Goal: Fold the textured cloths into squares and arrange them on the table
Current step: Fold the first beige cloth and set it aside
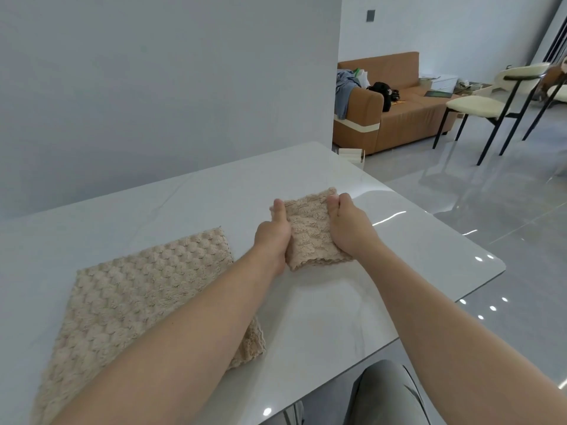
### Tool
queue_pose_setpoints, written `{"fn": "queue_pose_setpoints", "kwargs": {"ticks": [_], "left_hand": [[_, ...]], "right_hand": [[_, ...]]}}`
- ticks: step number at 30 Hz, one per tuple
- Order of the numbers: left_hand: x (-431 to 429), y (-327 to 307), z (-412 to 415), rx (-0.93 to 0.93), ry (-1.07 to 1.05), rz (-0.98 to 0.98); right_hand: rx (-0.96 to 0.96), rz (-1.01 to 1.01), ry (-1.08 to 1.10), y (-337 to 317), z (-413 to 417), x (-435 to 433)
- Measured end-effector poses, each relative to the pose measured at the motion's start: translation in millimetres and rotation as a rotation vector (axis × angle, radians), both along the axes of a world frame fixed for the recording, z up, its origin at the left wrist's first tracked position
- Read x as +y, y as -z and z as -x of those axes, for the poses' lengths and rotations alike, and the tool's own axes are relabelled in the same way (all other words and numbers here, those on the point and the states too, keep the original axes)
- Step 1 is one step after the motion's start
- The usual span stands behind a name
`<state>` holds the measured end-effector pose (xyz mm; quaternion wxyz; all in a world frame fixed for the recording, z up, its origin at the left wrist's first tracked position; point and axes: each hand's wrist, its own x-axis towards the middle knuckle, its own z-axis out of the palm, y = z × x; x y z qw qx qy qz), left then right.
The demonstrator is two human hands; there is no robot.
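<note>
Far left on the surface [184, 204], I see the large cloth [138, 289] lying spread flat and not yet folded, its near right corner running under the left forearm. Just right of it, the left hand [273, 231] grips the left edge of the folded cloth [310, 231], thumb laid along the top, the other fingers hidden beneath. That folded cloth is a small, roughly square bundle held between both hands near the middle of the surface, apart from the large one. I cannot tell whether its underside rests fully on the surface or is lifted a little. The right hand [343, 225] clamps the opposite edge, fingers curled round the far corner. Further right, off the surface, stand a sofa [395, 102] and chairs [491, 99], well out of my way.

I judge the step in hand to be squaring this bundle and setting it down. I would keep both grips level so the layers do not slide, line up the edges, lower it flat, then let go on both sides together. The bobbled pile probably springs back, so a firm flat press along the fold should help. I would park it clear of the large cloth, leaving room to fold that one.
</note>
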<state>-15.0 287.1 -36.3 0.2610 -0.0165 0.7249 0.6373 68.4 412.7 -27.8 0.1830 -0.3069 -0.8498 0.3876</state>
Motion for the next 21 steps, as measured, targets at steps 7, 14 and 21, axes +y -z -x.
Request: {"fn": "queue_pose_setpoints", "kwargs": {"ticks": [7, 14, 21], "left_hand": [[8.3, 0.7, -6.8, 0.354, -0.087, 0.141], [14.1, -9.7, 3.1, 0.757, -0.027, 0.465], [44.3, -9.7, 37.3, 0.725, -0.007, 0.329]], "right_hand": [[0.016, -0.169, 0.02, -3.5, 6.2, 2.1], [0.008, -0.272, 0.063, -9.7, 17.2, 12.5], [-0.009, -0.068, 0.082, -6.9, 53.4, 45.7]]}}
